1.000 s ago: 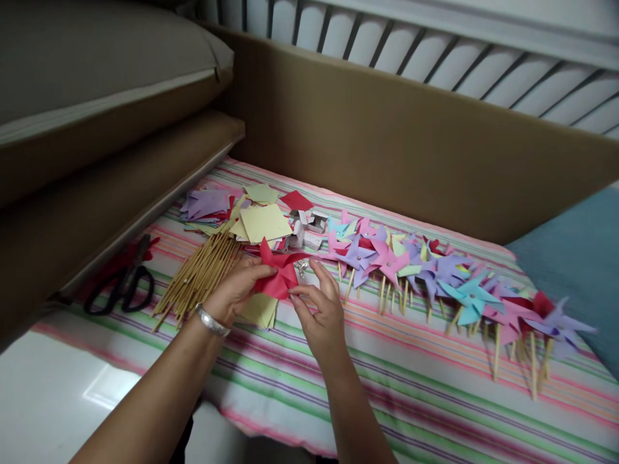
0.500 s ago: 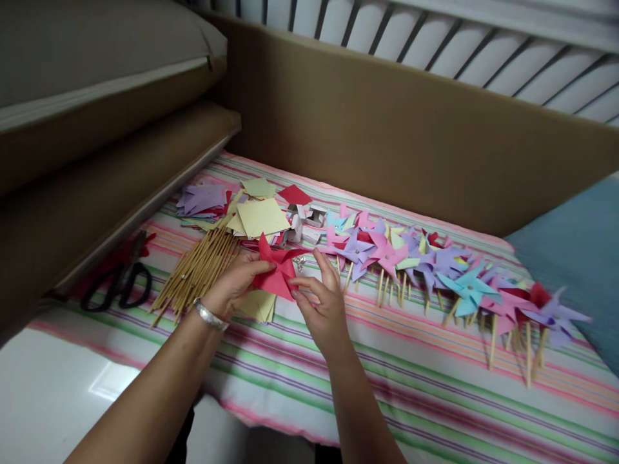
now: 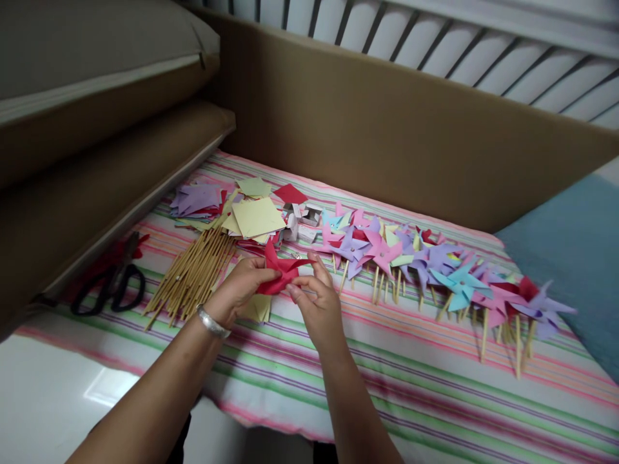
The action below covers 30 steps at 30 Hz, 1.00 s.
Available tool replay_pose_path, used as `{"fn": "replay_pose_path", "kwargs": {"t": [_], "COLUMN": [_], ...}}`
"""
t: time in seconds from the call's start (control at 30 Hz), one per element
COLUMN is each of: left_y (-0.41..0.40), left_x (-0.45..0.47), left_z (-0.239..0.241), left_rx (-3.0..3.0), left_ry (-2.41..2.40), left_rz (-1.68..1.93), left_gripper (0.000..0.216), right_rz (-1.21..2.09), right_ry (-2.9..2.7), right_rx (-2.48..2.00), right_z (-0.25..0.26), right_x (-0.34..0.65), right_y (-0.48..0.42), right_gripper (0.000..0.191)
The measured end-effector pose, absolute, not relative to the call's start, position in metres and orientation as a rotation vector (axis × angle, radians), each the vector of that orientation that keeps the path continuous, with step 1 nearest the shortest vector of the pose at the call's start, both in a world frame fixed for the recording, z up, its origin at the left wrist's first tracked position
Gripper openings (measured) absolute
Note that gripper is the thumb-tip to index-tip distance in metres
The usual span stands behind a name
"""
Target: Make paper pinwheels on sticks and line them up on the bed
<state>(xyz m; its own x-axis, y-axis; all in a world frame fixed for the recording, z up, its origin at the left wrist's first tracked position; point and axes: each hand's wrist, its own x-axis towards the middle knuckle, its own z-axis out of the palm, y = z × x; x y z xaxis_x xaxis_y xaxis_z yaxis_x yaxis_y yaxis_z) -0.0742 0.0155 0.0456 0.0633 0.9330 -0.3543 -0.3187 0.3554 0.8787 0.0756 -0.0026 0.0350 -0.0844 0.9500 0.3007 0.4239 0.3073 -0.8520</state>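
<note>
1 red paper piece (image 3: 275, 278), right of the stick bundle (image 3: 196, 274) in the head view, is pinched by the left hand (image 3: 245, 283) and the right hand (image 3: 316, 301). Scissors (image 3: 122, 263) lie left of the bundle, assembled pinwheels (image 3: 383, 251) well to its right.

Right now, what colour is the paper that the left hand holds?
The held paper is red; it shows best in the head view.

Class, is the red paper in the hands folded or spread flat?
Partly folded: the red paper shows bent, curving points rather than one flat sheet.
</note>
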Motion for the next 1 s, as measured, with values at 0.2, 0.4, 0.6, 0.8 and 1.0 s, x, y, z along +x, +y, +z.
{"fn": "replay_pose_path", "kwargs": {"t": [0.2,0.4,0.6,0.8,1.0], "left_y": [0.015,0.013,0.013,0.013,0.013], "left_x": [-0.068,-0.065,-0.064,-0.064,-0.062], "left_z": [0.042,0.045,0.044,0.043,0.044], "left_rx": [0.797,0.756,0.73,0.702,0.681], "left_ry": [1.106,1.098,1.094,1.134,1.122], "left_rz": [1.051,1.049,1.033,1.025,1.022], "left_gripper": [0.007,0.014,0.015,0.017,0.017], "right_rz": [0.751,0.726,0.681,0.771,0.772], "right_ry": [-1.647,-1.619,-1.587,-1.539,-1.499], "right_rx": [-1.307,-1.368,-1.405,-1.443,-1.436], "right_z": [0.034,0.033,0.028,0.027,0.025], "right_x": [0.076,0.076,0.074,0.073,0.073], "right_y": [-0.001,-0.001,0.002,0.002,0.004], "right_gripper": [0.009,0.01,0.008,0.006,0.006]}}
